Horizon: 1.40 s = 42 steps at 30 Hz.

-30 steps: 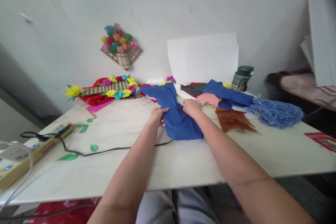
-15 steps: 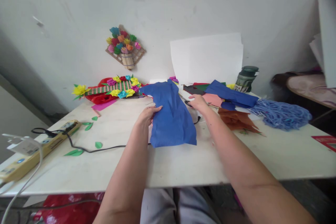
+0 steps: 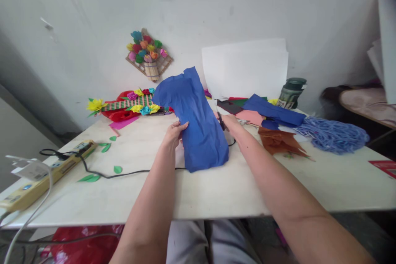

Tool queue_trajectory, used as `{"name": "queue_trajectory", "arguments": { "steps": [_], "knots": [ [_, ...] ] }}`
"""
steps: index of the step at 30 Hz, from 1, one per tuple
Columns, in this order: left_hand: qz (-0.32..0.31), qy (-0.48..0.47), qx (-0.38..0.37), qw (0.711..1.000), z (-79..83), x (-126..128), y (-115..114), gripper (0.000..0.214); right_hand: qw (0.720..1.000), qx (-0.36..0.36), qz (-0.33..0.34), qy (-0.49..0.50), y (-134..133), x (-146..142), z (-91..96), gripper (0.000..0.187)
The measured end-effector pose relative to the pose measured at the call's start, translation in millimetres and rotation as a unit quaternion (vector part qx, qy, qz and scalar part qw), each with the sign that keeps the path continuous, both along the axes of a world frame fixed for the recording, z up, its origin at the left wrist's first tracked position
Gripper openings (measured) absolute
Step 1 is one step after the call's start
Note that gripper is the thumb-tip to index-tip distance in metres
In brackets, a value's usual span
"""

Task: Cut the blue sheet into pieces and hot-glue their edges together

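A wrinkled sheet of blue crepe paper is held up off the table in front of me, its upper end bent over to the left. My left hand pinches its left edge, thumb on top. On the paper's right side, my right hand is closed round what look like black-handled scissors. The handles stand close by the paper's right edge, and the blades are hidden behind the sheet. A black cord runs under the paper and comes out near my right wrist.
Left, a power strip and green paper leaves. A flower-decorated piece lies at the back. Right are folded blue paper, brown paper, a green-lidded jar and a blue stringy bundle.
The blue paper's upper end has risen and swung left, and its lower edge has curled. My right hand has lifted the black handles from near the table to the paper's right edge.
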<state>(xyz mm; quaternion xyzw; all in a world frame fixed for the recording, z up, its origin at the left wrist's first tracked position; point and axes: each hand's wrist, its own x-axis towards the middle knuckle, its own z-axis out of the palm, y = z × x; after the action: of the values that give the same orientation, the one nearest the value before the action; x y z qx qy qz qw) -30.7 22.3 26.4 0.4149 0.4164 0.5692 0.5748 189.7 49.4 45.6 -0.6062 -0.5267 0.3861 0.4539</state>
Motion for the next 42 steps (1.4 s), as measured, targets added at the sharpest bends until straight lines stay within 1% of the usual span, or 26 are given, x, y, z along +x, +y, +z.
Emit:
{"name": "queue_trajectory", "arguments": {
  "steps": [2,4,6,11,14,18,20,22,23,26,28,31,33,35,38,42],
  "knots": [
    [0.006,0.004,-0.001,1.000,-0.9,0.4,0.1,0.029,0.998,-0.004,0.018,0.061,-5.2,-2.1,2.9,0.039],
    [0.012,0.006,0.000,1.000,-1.4,0.8,-0.2,0.030,0.995,0.004,0.036,0.092,-9.5,-5.8,4.7,0.035],
    [0.017,0.003,0.003,1.000,-2.2,0.9,0.3,0.031,0.994,0.010,0.036,0.106,-11.6,-10.5,4.3,0.033],
    [0.025,-0.015,0.004,1.000,-5.0,-1.8,3.5,0.032,0.990,0.019,0.016,0.141,-8.3,-18.0,-3.1,0.039],
    [0.018,-0.008,0.004,1.000,-5.4,-3.7,3.6,0.031,0.989,0.027,0.011,0.146,-4.4,-18.1,-8.8,0.040],
    [0.033,-0.020,-0.005,0.999,-5.2,-4.5,2.7,0.032,0.990,0.037,0.001,0.134,1.7,-18.3,-17.0,0.040],
    [0.040,-0.034,-0.007,0.999,-5.2,-4.5,2.8,0.033,0.996,0.044,-0.009,0.081,4.1,-17.7,-19.5,0.039],
    [0.046,-0.042,-0.010,0.998,-5.1,-4.6,3.1,0.032,0.998,0.054,-0.028,-0.022,5.0,-15.7,-19.4,0.040],
    [0.052,-0.045,-0.010,0.998,-4.9,-4.8,3.1,0.032,0.994,0.058,-0.042,-0.087,4.8,-14.2,-18.4,0.043],
    [0.069,-0.045,-0.007,0.997,-3.9,-5.4,2.4,0.030,0.959,0.055,-0.090,-0.262,2.5,-9.7,-14.0,0.055],
    [0.080,-0.042,-0.001,0.996,-3.7,-6.2,2.2,0.030,0.939,0.041,-0.095,-0.329,1.6,-8.5,-12.3,0.054],
    [0.102,-0.039,-0.001,0.994,-4.7,-7.5,3.7,0.031,0.920,0.024,-0.067,-0.385,3.9,-9.8,-14.0,0.036],
    [0.116,-0.040,0.000,0.992,-5.4,-8.0,4.9,0.032,0.909,0.026,-0.041,-0.414,7.6,-11.7,-16.3,0.028],
    [0.127,-0.036,0.001,0.991,-4.9,-7.7,4.6,0.033,0.899,0.029,-0.020,-0.437,11.3,-13.6,-17.7,0.029],
    [0.134,-0.016,0.001,0.991,-1.9,-5.6,1.1,0.035,0.889,0.035,-0.011,-0.457,15.0,-16.6,-18.0,0.034],
    [0.144,-0.003,0.018,0.989,0.6,-2.9,-2.1,0.032,0.870,0.041,0.002,-0.491,15.4,-20.4,-17.2,0.025]
  ]
}}
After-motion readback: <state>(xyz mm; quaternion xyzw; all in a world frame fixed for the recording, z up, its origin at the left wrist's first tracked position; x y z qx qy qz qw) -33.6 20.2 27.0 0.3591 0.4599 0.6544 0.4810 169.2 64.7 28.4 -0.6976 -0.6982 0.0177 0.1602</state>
